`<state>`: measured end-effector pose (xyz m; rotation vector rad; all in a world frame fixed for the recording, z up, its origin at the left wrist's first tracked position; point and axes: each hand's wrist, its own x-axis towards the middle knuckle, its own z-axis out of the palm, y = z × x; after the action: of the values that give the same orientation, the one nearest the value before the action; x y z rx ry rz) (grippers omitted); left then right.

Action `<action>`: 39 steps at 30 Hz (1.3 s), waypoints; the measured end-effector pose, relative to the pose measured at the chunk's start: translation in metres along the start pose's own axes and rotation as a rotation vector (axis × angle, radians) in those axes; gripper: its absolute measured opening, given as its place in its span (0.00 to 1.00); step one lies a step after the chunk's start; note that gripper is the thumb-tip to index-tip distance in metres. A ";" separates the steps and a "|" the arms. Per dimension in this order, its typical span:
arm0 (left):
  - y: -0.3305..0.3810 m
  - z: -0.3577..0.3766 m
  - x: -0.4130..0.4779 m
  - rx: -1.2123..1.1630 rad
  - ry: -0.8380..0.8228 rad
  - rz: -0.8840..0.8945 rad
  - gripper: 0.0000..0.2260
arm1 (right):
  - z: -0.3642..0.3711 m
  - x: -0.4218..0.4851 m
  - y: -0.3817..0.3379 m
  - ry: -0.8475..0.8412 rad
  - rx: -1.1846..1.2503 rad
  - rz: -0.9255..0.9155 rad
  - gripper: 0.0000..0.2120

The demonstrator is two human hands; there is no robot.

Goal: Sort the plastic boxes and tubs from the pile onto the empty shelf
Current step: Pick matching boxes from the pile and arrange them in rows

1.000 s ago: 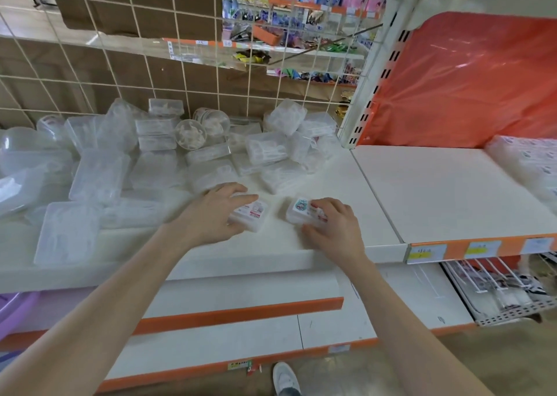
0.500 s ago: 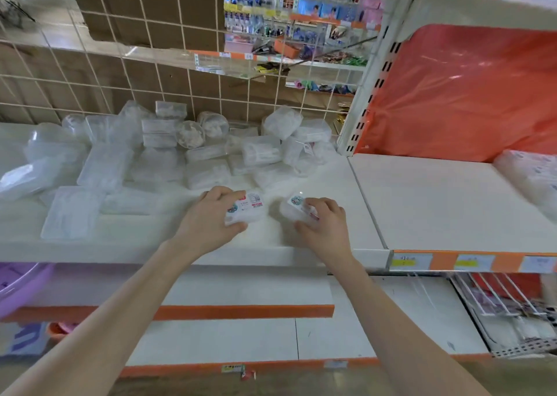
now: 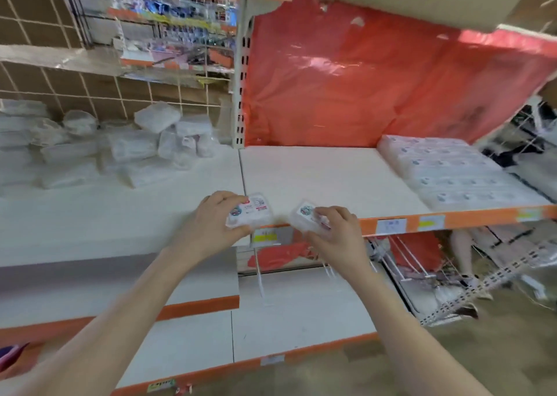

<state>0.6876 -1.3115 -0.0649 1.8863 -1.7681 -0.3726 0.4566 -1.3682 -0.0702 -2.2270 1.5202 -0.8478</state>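
Your left hand (image 3: 211, 229) is gripping one labelled box (image 3: 251, 211), your right hand (image 3: 337, 235) another box (image 3: 304, 214), both hovering at the shelf (image 3: 316, 175) edge; stacked packs (image 3: 458, 169) are sitting right.

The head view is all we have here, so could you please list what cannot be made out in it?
- Label print on the left box and right box: too small and blurred.
- Right box's near side: hidden by the right hand.
- Pile of clear boxes: motion-blurred and cut by the left edge, so uncountable.
- Price tags on the shelf edge: unreadable.
- Stacked boxes already on the shelf: blurred.
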 end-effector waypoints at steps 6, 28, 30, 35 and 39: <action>0.085 0.058 0.018 -0.086 -0.126 0.104 0.28 | -0.056 -0.023 0.069 0.029 -0.004 0.072 0.21; 0.236 0.194 0.188 -0.191 -0.247 0.304 0.37 | -0.154 0.059 0.246 0.236 -0.012 0.242 0.20; 0.249 0.202 0.207 -0.198 -0.253 0.313 0.34 | -0.164 0.073 0.261 0.245 -0.029 0.248 0.21; 0.275 0.220 0.242 -0.203 -0.227 0.356 0.26 | -0.178 0.098 0.296 0.286 -0.040 0.255 0.18; 0.295 0.233 0.255 -0.189 -0.224 0.375 0.32 | -0.189 0.115 0.322 0.315 -0.007 0.255 0.19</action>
<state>0.3437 -1.6080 -0.0584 1.3891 -2.1001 -0.6022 0.1318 -1.5848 -0.0699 -1.9125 1.8987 -1.1493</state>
